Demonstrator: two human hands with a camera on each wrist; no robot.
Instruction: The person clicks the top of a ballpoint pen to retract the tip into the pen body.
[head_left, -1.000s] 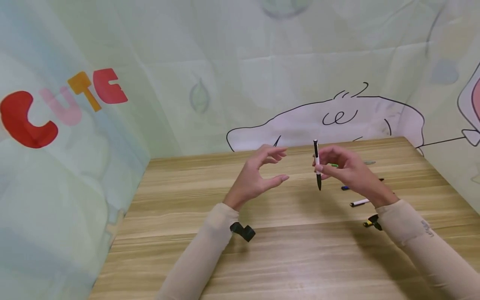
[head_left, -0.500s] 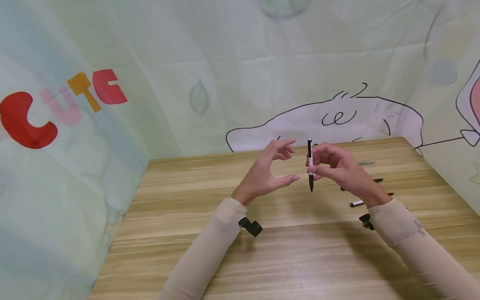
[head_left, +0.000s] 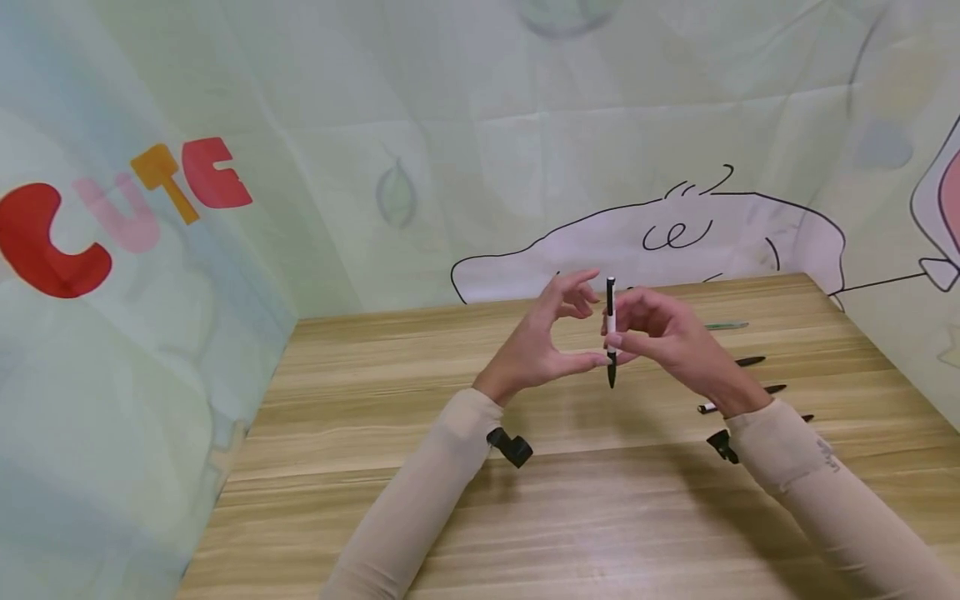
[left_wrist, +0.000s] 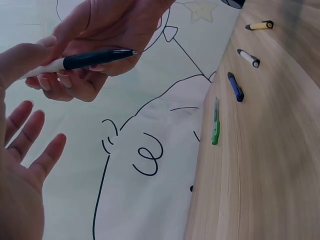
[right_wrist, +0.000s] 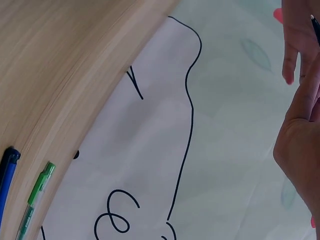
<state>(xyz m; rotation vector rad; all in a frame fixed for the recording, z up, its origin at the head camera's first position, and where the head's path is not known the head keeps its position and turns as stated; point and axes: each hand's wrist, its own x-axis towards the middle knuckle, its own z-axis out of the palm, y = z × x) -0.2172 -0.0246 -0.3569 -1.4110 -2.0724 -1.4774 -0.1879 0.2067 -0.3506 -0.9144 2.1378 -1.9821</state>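
Note:
My right hand [head_left: 678, 346] pinches a white-and-black ballpoint pen [head_left: 611, 300] between thumb and fingers. The pen is upright above the table, its dark tip pointing down. Just left of it is my left hand [head_left: 536, 346], thumb and fingers spread apart in a C shape. Its thumb reaches the lower part of the pen in the head view; whether it touches cannot be told. In the left wrist view, the pen's black grip [left_wrist: 95, 58] and metal tip show clearly. The right wrist view catches only a bit of the pen tip [right_wrist: 315, 27] at its right edge.
On the wooden table [head_left: 525, 533] several pens lie in a row at the right: green [left_wrist: 216, 125], blue [left_wrist: 235, 87], white [left_wrist: 248, 58] and yellow [left_wrist: 260, 25]. A printed cloth backdrop [head_left: 420, 150] stands behind the table and along its sides.
My left hand has moved right and slightly up toward the pen. The right hand has carried the pen a little to the left, closing the gap between the hands.

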